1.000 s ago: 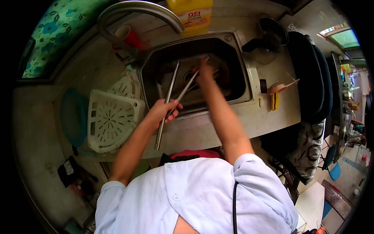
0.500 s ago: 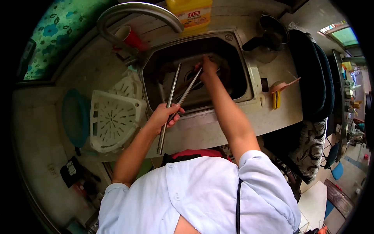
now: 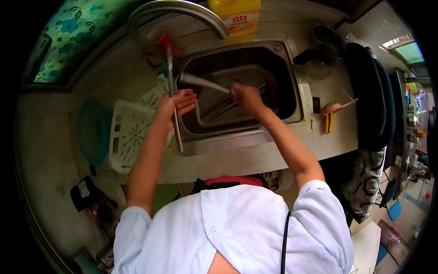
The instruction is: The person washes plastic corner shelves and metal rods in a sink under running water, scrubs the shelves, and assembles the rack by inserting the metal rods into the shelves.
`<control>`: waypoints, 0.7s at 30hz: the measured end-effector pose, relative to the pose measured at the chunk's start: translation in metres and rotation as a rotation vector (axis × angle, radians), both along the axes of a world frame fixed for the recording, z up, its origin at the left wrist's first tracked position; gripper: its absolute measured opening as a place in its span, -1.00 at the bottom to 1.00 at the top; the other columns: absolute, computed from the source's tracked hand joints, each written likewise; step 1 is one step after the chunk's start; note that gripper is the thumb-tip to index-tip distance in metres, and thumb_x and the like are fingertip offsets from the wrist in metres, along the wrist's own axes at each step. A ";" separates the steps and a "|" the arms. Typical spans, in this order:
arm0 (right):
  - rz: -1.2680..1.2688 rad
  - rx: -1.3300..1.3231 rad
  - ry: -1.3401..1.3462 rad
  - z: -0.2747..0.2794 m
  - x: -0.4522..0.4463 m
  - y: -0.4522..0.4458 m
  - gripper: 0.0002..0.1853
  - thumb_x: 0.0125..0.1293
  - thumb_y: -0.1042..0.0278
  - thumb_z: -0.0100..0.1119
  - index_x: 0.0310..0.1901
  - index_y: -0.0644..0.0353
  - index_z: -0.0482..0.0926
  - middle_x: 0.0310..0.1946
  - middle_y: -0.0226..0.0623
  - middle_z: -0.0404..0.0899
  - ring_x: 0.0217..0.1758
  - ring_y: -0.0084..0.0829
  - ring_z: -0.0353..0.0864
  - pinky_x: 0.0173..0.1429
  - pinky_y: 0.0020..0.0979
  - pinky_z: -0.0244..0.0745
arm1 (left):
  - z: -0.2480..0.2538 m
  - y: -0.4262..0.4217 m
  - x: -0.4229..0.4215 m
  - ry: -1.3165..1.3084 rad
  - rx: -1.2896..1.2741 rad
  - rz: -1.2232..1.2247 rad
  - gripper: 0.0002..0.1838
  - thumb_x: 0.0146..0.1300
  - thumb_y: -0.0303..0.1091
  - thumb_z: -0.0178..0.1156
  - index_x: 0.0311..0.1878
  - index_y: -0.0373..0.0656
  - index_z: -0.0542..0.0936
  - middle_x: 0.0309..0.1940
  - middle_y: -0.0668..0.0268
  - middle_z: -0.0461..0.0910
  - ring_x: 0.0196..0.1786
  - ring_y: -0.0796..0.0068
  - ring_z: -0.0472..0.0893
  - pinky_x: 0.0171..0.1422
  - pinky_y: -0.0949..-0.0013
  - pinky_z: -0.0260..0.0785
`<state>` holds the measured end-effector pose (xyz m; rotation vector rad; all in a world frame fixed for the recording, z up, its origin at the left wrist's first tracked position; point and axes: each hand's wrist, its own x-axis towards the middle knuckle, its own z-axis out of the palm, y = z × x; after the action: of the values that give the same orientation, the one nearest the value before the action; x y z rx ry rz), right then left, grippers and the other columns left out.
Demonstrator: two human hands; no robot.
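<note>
A long shiny metal tube (image 3: 177, 132) stands nearly upright across my left hand (image 3: 172, 106) at the sink's left rim. The fingers of that hand are stretched out, with the tube held against the palm. Over the basin, my right hand (image 3: 250, 99) is closed round the end of a second metal tube (image 3: 203, 82), which points left and is smeared by motion. Another thin metal rod (image 3: 224, 110) lies low in the steel sink (image 3: 295, 98), partly hidden behind my right hand.
A curved faucet (image 3: 182, 5) arches over the back left, near a red cup (image 3: 157, 36). Behind the sink stands a yellow detergent jug (image 3: 239, 18). A white slotted rack (image 3: 132, 137) is at left; a black pan (image 3: 329, 43) and a pink-handled strainer (image 3: 333, 108) are at right.
My left hand has moved left and up with one tube, now more upright. The two tubes that crossed at that hand are apart, and my right hand has swung the other one leftward.
</note>
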<state>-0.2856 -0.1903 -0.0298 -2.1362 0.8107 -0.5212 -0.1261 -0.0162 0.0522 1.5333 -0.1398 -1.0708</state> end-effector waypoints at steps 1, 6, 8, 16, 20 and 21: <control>0.177 -0.155 -0.054 -0.003 -0.004 0.001 -0.87 0.06 0.31 0.12 -0.45 0.11 0.39 -0.60 -0.24 0.43 -0.50 -0.22 0.48 -0.43 -0.29 0.37 | 0.001 -0.001 0.011 0.099 -0.005 -0.107 -0.61 0.23 -0.27 0.02 0.00 -0.40 0.36 -0.08 0.03 0.47 -0.04 0.25 0.52 0.01 0.33 0.45; 0.485 -0.433 -0.112 0.011 0.001 0.010 -0.87 -0.08 0.36 0.11 -0.45 0.07 0.40 -0.56 -0.27 0.43 -0.40 -0.22 0.49 -0.37 -0.22 0.36 | 0.027 -0.021 -0.007 0.472 0.183 -0.589 -0.61 0.29 -0.30 -0.07 0.05 -0.43 0.34 -0.29 0.13 0.58 -0.37 0.44 0.61 -0.34 0.58 0.50; 0.566 -0.594 -0.209 0.019 0.002 0.009 -0.84 -0.12 0.38 0.12 -0.43 0.07 0.39 -0.55 -0.26 0.42 -0.39 -0.21 0.49 -0.34 -0.24 0.37 | 0.018 -0.014 -0.006 0.491 0.099 -0.637 -0.62 0.29 -0.30 -0.07 0.05 -0.42 0.35 -0.36 0.20 0.56 -0.46 0.52 0.58 -0.43 0.62 0.46; -0.054 0.065 -0.078 -0.023 -0.012 0.005 -0.58 0.16 0.19 0.12 0.00 0.23 0.39 -0.32 -0.20 0.51 -0.27 -0.28 0.49 -0.13 -0.34 0.37 | 0.002 0.000 -0.022 0.248 0.169 -0.358 -0.70 0.25 -0.32 0.00 -0.04 -0.32 0.40 -0.57 0.35 0.44 -0.68 0.64 0.41 -0.61 0.61 0.31; -0.356 1.185 -0.376 -0.008 0.008 0.059 -0.59 0.23 0.12 0.08 -0.11 0.36 0.39 -0.36 -0.35 0.47 -0.33 -0.43 0.43 -0.17 -0.41 0.34 | -0.014 -0.013 -0.054 -0.025 0.235 -0.424 -0.74 0.24 -0.32 0.00 -0.10 -0.29 0.38 -0.62 0.33 0.41 -0.73 0.57 0.39 -0.64 0.47 0.30; -0.439 1.441 -0.484 -0.020 0.023 0.072 -0.63 0.22 0.13 0.09 -0.17 0.33 0.43 -0.35 -0.34 0.47 -0.37 -0.43 0.42 -0.25 -0.39 0.35 | -0.021 -0.013 -0.062 -0.126 0.234 -0.546 -0.76 0.23 -0.33 -0.01 -0.11 -0.28 0.38 -0.64 0.33 0.40 -0.73 0.57 0.38 -0.65 0.45 0.29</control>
<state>-0.2630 -0.1186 -0.0495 -0.4885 0.9240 -0.4154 -0.1884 -0.0296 0.0311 1.8284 -0.5626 -1.4541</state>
